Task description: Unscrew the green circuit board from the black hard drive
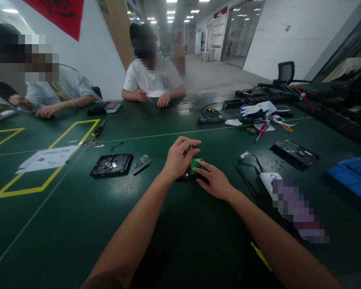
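Observation:
My left hand (178,159) is curled over a small black hard drive with a green circuit board (195,164) on the dark green table (174,224). Its fingers pinch a small yellow-tipped tool (193,146) standing upright on the board. My right hand (214,180) lies on the drive's right side, fingers pressed against the board, steadying it. The drive's body is mostly hidden under both hands.
An opened hard drive (112,164) and loose green board (142,162) lie to the left. Another drive (295,151), a red screwdriver (261,132), cables and a blue tray (353,176) sit right. Two people (153,80) work at the far edge.

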